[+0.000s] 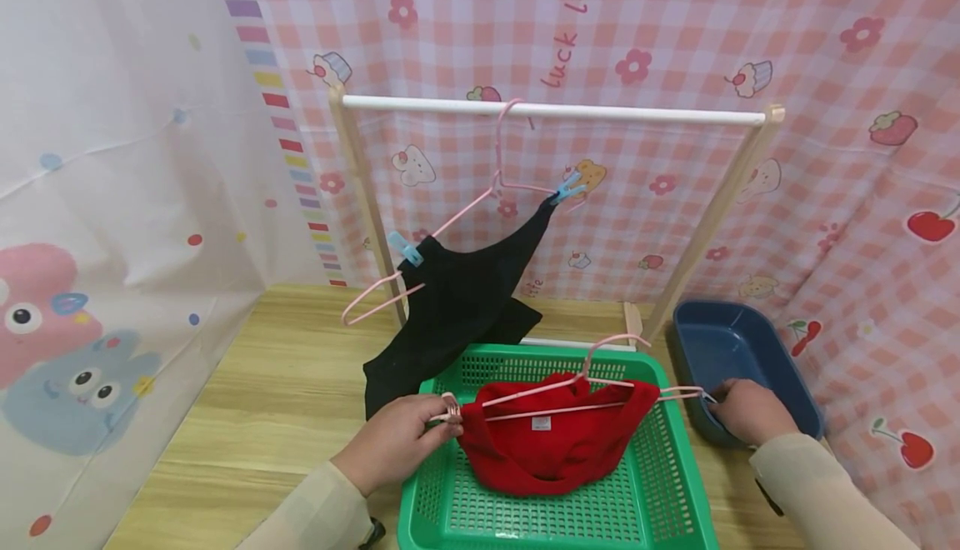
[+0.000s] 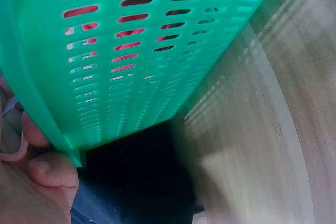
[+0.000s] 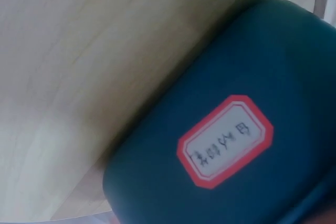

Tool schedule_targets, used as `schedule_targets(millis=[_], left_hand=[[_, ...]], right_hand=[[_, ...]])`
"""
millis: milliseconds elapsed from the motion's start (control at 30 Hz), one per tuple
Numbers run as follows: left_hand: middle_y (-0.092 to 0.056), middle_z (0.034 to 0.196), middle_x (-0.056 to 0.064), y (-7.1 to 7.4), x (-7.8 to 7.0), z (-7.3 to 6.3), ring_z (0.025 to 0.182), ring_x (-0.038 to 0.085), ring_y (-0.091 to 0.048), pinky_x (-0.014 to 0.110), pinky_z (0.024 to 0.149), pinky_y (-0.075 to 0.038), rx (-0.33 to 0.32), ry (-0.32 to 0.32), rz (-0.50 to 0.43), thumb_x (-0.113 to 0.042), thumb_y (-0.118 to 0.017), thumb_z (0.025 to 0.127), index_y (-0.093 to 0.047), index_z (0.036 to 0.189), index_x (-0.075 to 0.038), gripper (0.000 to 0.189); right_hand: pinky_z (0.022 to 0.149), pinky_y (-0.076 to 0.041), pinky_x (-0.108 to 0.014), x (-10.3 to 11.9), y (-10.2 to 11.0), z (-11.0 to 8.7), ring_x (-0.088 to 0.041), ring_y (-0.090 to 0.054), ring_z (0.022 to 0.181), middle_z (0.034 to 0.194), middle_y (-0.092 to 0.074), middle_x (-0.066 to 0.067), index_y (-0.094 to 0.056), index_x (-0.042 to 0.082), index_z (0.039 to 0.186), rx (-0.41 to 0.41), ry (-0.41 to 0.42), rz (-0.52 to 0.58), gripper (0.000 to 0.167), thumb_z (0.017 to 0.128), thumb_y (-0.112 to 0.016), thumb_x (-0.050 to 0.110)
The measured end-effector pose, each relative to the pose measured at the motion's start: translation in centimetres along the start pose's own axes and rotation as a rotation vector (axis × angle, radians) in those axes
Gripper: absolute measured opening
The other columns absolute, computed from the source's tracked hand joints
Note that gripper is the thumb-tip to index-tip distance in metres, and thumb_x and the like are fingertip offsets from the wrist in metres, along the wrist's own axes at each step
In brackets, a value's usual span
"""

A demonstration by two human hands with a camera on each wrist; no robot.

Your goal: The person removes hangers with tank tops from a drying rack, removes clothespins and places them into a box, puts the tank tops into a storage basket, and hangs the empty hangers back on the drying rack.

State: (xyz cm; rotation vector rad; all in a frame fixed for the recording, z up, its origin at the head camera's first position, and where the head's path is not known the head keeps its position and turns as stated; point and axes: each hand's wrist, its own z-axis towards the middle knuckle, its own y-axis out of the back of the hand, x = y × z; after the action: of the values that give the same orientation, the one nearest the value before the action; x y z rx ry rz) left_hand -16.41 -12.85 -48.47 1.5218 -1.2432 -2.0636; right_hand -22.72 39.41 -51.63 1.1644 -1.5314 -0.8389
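Observation:
A red garment (image 1: pixel 555 442) with a white label hangs on a pink hanger (image 1: pixel 536 392) over the green basket (image 1: pixel 678 467). My left hand (image 1: pixel 405 437) grips the hanger's left end beside one strap; a small clip-like piece shows at its fingertips. In the left wrist view, that hand's thumb and fingers lie by the basket rim with a pink loop of the hanger. At the hanger's other end, my right hand (image 1: pixel 753 412) pinches a small pale clothespin (image 1: pixel 707 397), its back half hidden by the fingers. The right wrist view shows mostly the side of a blue basin (image 3: pixel 252 72).
A black garment (image 1: pixel 472 283) hangs tilted from another pink hanger by two blue clothespins (image 1: pixel 568 187) on the rack's white bar (image 1: pixel 622 112). Its lower part hangs behind the basket's left corner. The blue basin (image 1: pixel 720 325) stands at the right, bearing a red-edged label (image 3: pixel 226 141).

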Motion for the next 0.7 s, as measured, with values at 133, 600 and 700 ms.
schedule_targets(millis=[133, 600, 700], left_hand=[[-0.074, 0.107, -0.018, 0.0, -0.1, 0.0, 0.102, 0.004, -0.067, 0.035, 0.095, -0.059, 0.002, -0.001, 0.0, -0.027, -0.07, 0.102, -0.074, 0.101, -0.029, 0.004], [-0.075, 0.112, -0.015, 0.0, -0.2, 0.0, 0.111, 0.01, -0.07, 0.041, 0.099, -0.058, 0.004, 0.018, 0.005, -0.027, -0.07, 0.102, -0.074, 0.103, -0.029, 0.005], [-0.075, 0.114, -0.013, 0.0, -0.3, 0.0, 0.114, 0.013, -0.07, 0.042, 0.1, -0.058, 0.001, 0.016, 0.004, -0.027, -0.07, 0.102, -0.074, 0.104, -0.029, 0.005]], right_hand=[[0.09, -0.053, -0.065, 0.4, 0.8, -0.4, -0.058, -0.062, 0.114, 0.127, -0.067, -0.034, -0.066, -0.01, 0.128, -0.034, -0.03, 0.0, 0.052, 0.099, -0.068, 0.035], [0.085, -0.055, -0.059, 4.0, 3.9, -3.3, -0.051, -0.065, 0.115, 0.133, -0.066, -0.032, -0.062, -0.005, 0.139, -0.113, 0.05, 0.074, 0.054, 0.104, -0.064, 0.036], [0.085, -0.055, -0.059, 5.2, 4.3, -4.2, -0.05, -0.066, 0.113, 0.132, -0.067, -0.03, -0.064, -0.002, 0.137, -0.164, 0.085, 0.086, 0.048, 0.104, -0.064, 0.032]])
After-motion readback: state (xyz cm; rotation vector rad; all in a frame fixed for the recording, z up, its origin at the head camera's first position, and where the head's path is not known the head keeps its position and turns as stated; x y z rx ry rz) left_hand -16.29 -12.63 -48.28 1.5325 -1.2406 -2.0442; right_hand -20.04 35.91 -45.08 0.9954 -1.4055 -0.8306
